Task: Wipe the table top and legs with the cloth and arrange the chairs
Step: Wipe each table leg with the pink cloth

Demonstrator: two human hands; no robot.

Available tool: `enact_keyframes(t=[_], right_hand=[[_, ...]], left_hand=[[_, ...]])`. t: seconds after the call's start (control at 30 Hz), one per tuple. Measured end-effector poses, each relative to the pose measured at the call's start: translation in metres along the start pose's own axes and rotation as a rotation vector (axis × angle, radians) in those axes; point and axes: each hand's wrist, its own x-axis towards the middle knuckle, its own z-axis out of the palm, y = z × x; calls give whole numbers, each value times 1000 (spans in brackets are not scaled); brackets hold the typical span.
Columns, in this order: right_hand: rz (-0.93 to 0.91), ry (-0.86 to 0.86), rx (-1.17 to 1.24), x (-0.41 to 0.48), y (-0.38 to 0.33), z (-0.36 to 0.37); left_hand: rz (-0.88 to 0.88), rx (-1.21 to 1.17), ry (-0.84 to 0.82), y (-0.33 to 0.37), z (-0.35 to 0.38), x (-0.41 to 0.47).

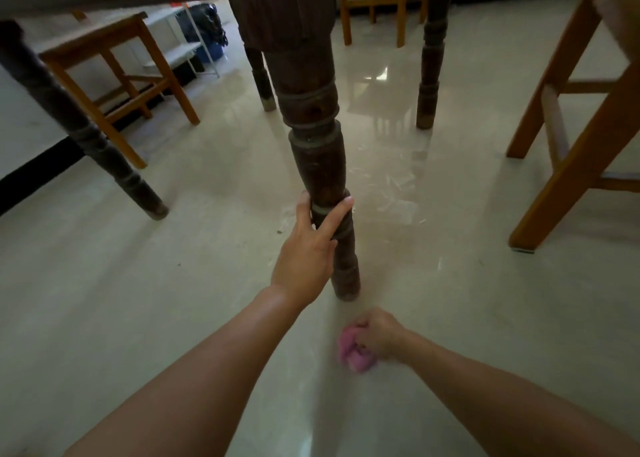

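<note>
Though it stands far off by the white shelf, a blue tub [212, 52] shows a black bundle [204, 23] in or on it; I cannot tell which. My left hand [311, 245] wraps the dark, turned, scuffed counter leg [320, 165] low down. My right hand [382, 333] clutches the bunched pink cloth [353, 354] by the floor [450, 283], near the leg's foot.

No writing to read anywhere here. The table leg [317, 165], the pink cloth [353, 352] and the wooden chairs [571, 158] show no label, brand or number. The dark bags [204, 26] at the back are too blurred to tell.
</note>
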Motion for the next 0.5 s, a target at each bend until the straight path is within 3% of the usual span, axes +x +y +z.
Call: enact_keyframes(t=[0.07, 0.17, 0.27, 0.3, 0.37, 0.43, 0.5], right_hand=[[-113, -80, -159, -19, -8, -9], [-350, -11, -200, -43, -34, -33], [-435, 148, 23, -72, -62, -56], [-500, 186, 43, -81, -70, -62], [-571, 256, 58, -98, -84, -69], [-626, 268, 58, -110, -95, -72], [-681, 283, 82, -121, -106, -70]], left_hand=[[12, 7, -29, 0, -8, -1], [43, 41, 45, -2, -21, -11], [-215, -152, 191, 3, -37, -14], [-361, -273, 164, 7, -45, -11], [-623, -586, -42, 15, -61, -3], [-728, -808, -261, 20, -76, 1], [-742, -889, -374, 21, -85, 1]])
